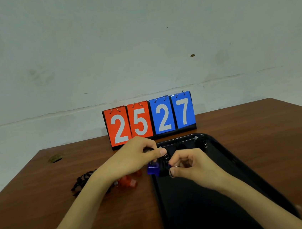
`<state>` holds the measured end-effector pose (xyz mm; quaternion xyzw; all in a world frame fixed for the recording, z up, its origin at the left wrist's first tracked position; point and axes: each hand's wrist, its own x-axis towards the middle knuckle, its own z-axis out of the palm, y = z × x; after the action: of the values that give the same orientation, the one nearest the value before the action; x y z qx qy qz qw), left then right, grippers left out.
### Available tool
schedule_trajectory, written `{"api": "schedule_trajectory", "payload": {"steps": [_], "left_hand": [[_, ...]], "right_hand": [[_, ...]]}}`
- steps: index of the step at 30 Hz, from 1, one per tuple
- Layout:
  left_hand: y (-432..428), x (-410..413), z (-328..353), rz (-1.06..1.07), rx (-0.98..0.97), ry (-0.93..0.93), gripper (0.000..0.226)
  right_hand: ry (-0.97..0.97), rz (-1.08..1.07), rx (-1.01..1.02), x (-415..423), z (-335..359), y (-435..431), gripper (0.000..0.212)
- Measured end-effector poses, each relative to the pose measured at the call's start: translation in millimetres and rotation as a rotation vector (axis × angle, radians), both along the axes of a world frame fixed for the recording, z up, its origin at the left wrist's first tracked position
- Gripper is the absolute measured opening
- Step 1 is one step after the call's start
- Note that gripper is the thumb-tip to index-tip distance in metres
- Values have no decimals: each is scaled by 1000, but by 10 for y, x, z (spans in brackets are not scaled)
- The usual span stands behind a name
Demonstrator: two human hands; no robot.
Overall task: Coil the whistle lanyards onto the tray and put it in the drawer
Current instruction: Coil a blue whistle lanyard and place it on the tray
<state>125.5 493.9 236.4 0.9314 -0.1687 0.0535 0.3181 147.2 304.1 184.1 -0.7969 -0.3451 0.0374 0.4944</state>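
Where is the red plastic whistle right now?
In the head view, the red plastic whistle lies on the brown wooden table, left of the black tray, just under the left forearm and beside a black lanyard.

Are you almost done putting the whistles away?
Not yet. Some dark items already sit at the far end of the black tray, though too dim to identify. The left hand and right hand are working on the blue whistle and its black cord at the tray's edge. The red whistle and its cord still lie on the table. No drawer is visible.
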Motion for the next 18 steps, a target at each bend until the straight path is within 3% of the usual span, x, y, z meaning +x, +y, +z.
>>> {"api": "schedule_trajectory", "payload": {"steps": [9,14,18], "left_hand": [[-67,13,-36,64,-224,202,35],[-169,49,-124,124,-343,143,27],[-237,70,-246,162,-280,39,24]], "right_hand": [[178,25,265,-14,75,-34,15],[300,-27,399,17,79,-51,12],[428,-112,558,77,61,-77,13]]}}
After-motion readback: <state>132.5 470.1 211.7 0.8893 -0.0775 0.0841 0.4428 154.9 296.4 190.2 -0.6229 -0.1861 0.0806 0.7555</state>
